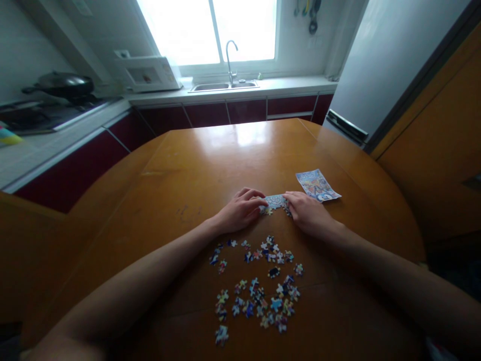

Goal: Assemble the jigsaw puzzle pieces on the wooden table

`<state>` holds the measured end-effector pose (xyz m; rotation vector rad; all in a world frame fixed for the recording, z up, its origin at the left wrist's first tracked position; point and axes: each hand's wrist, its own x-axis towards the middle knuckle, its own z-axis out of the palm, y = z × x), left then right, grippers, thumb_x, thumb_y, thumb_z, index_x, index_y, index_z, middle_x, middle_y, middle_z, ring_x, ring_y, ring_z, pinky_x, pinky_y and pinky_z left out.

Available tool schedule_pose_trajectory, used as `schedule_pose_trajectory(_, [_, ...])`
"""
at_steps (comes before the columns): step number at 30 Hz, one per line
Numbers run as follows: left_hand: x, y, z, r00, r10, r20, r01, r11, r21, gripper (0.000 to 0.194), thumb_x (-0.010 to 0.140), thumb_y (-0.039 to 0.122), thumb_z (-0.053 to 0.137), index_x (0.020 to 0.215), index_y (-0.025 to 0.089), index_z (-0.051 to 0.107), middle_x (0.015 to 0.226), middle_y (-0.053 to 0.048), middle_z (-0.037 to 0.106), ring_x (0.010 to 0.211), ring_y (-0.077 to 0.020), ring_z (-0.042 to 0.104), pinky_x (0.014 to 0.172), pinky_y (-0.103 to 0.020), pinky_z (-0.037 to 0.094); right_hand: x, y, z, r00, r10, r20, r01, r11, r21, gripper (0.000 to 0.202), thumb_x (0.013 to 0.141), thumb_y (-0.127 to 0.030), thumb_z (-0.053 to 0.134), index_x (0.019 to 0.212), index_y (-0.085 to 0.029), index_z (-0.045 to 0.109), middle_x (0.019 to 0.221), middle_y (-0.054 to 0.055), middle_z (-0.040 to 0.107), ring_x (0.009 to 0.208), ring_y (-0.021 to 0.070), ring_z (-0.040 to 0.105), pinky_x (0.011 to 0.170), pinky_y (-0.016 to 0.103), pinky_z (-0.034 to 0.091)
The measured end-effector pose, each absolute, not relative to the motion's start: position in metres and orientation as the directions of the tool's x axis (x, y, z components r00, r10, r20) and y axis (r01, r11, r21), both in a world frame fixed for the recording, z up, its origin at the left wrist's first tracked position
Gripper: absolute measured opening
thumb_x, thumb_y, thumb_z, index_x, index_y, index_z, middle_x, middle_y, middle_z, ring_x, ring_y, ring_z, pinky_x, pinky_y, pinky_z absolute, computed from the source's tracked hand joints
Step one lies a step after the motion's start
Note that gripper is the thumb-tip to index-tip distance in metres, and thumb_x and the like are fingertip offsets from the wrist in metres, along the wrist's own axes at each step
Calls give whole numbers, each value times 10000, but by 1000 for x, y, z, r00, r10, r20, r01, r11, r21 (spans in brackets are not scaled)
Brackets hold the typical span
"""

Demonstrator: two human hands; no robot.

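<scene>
A small joined section of jigsaw puzzle point(275, 201), pale blue and white with a ragged near edge, lies on the wooden table between my hands. My left hand point(240, 209) has its fingers bent and closed on the left end of it. At the opposite end, my right hand point(307, 212) holds the section with its fingers close together, covering part of that edge. Both thumbs are mostly hidden. Nearer to me, loose jigsaw pieces point(276, 304) lie scattered in several small clusters. A printed picture sheet point(318, 185) rests just beyond my right hand.
The rounded wooden table point(210, 165) fills the middle of the view. Beyond it stand a counter with a sink point(210, 87), a white microwave point(150, 73) and a stove with a lidded pan point(64, 84). A tall fridge point(394, 60) stands at right.
</scene>
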<state>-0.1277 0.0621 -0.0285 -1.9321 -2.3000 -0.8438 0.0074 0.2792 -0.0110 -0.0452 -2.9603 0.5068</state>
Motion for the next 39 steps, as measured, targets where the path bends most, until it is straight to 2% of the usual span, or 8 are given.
schedule_pose_trajectory(4, [-128,61,-28,-211,915,345,925,72,374,267,955,174,562,1160,287,689,1262,-58,598,1177,-240,496,1072,-466,423,6,282,-12,-986,53,156,-12,922,-387,305,1002,-175,434,1184,-134,676,1244,157,689,1186,267,623,1022,399,466])
schedule_pose_trajectory(9, [-129,61,-30,-208,915,345,929,75,363,258,927,173,600,1128,292,710,1260,-52,604,1171,-248,496,1065,-474,428,9,284,-5,-949,28,313,-121,886,-447,236,954,-129,523,1089,-144,716,1105,126,703,1065,247,626,971,406,478])
schedule_pose_trajectory(11, [-129,61,-30,-203,914,350,929,66,364,267,922,171,608,1136,294,709,1263,-49,606,1172,-247,494,1064,-468,429,14,280,2,-929,-39,368,-228,845,-484,189,936,-133,570,1034,-165,728,1021,101,699,993,229,622,918,391,491])
schedule_pose_trajectory(15, [-129,62,-31,-208,912,352,927,68,370,245,936,185,602,1125,294,715,1249,-48,612,1178,-244,491,1074,-465,423,24,266,11,-874,-264,409,-461,718,-521,143,950,-166,589,965,-197,728,958,67,674,940,193,600,836,334,496])
schedule_pose_trajectory(18, [-130,62,-32,-219,906,363,925,73,374,229,942,184,602,1108,290,720,1244,-46,612,1177,-237,494,1077,-456,422,26,261,7,-854,-345,390,-511,701,-498,166,965,-165,567,920,-194,723,934,65,666,907,185,588,806,326,492])
schedule_pose_trajectory(28, [-130,62,-33,-211,902,377,923,56,381,252,934,192,609,1131,308,716,1242,-35,628,1162,-233,499,1065,-450,426,17,268,-4,-883,-257,393,-440,744,-502,138,937,-145,597,896,-184,722,913,72,678,891,201,598,805,351,494])
schedule_pose_trajectory(33, [-128,62,-30,-231,889,395,915,61,399,237,952,200,579,1141,264,708,1205,-53,643,1146,-230,503,1054,-439,434,15,269,-7,-907,-194,374,-379,763,-523,154,931,-136,592,884,-184,730,900,68,681,891,205,607,822,358,494])
schedule_pose_trajectory(39, [-131,62,-29,-279,875,395,889,79,451,221,941,184,588,1101,266,716,1184,-52,652,1140,-233,513,1024,-451,460,13,261,-10,-916,-134,377,-340,758,-557,155,947,-176,587,896,-198,732,917,68,684,910,203,603,838,368,494])
